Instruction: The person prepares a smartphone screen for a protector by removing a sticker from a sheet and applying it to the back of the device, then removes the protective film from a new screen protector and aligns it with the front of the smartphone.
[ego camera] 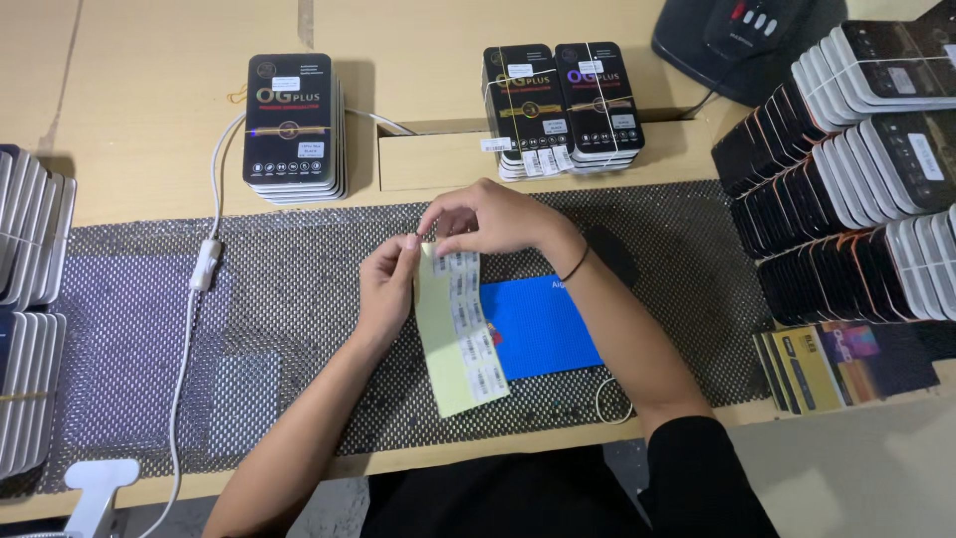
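Observation:
My left hand (pixel 386 289) holds the left edge of a long pale yellow sheet of barcode stickers (pixel 458 334), lifted above the mat. My right hand (pixel 490 219) pinches the sheet's top end, fingertips at a sticker near the upper corner. A column of small white stickers runs down the sheet's right side. Under the sheet lies a blue textured pad (pixel 543 324). A black band is on my right wrist.
A black mesh mat (pixel 299 299) covers the wooden table. Stacks of black flat boxes stand at the back left (pixel 291 125), back centre (pixel 563 105) and right (pixel 846 169). White-edged stacks (pixel 30 299) line the left. A white cable (pixel 204 269) crosses the mat. Coloured boxes (pixel 836 364) lean at right.

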